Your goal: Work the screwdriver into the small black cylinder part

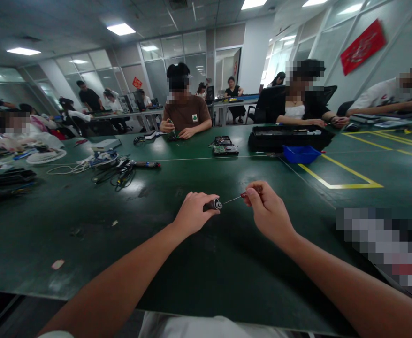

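My left hand (196,212) is closed around a small dark cylindrical part (214,204), whose round metallic end faces right. In my right hand (267,206) is a screwdriver (243,195) with a reddish handle, mostly covered by my fingers. Its thin shaft points left and its tip is at or very near the end of the cylinder; whether they touch I cannot tell. Both hands are held just above the green table (178,277). The inside of the cylinder is too small to make out.
Tangled cables (121,173) lie left of centre. Opened hard drives (225,145) are across the table. A blue tray (301,154) stands by a long black housing (290,136). A paper scrap (58,264) lies front left. Co-workers sit opposite, one in a brown shirt (186,112).
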Demonstrator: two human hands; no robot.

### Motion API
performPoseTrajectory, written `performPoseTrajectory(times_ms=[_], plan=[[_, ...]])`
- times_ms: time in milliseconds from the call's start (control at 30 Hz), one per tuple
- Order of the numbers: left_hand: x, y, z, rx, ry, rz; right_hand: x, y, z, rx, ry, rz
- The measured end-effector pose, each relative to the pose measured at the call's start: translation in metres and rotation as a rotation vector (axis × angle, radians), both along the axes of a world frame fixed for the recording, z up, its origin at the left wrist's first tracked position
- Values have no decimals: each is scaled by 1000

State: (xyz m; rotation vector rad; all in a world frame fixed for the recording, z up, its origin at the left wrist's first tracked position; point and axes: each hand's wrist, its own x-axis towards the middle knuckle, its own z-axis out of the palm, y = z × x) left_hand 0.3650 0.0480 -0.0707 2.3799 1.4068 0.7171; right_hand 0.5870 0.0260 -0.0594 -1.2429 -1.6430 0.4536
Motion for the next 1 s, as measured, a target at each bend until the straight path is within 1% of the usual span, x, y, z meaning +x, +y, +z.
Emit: performPoseTrajectory(times_ms=[167,367,467,567,667,800,900,1000], plan=[[-1,0,-2,-48,-54,-12,0,-2,4,9,-2,-40],[0,1,-3,-70,-198,1,-2,-3,5,22,41,-68],[2,1,-3,-77,-288,15,-1,-2,4,54,94,-76],[4,0,0,-144,-334,29,-1,-2,3,112,114,-97],[8,-2,7,-228,-251,-16,-1,-4,4,154,136,-92],[24,3,14,-268,37,-131,-1,-8,6,176,123,-80],[40,12,14,-262,250,-174,-1,-10,7,175,99,-71],[54,23,11,-207,354,-159,-1,-10,7,155,98,-68]])
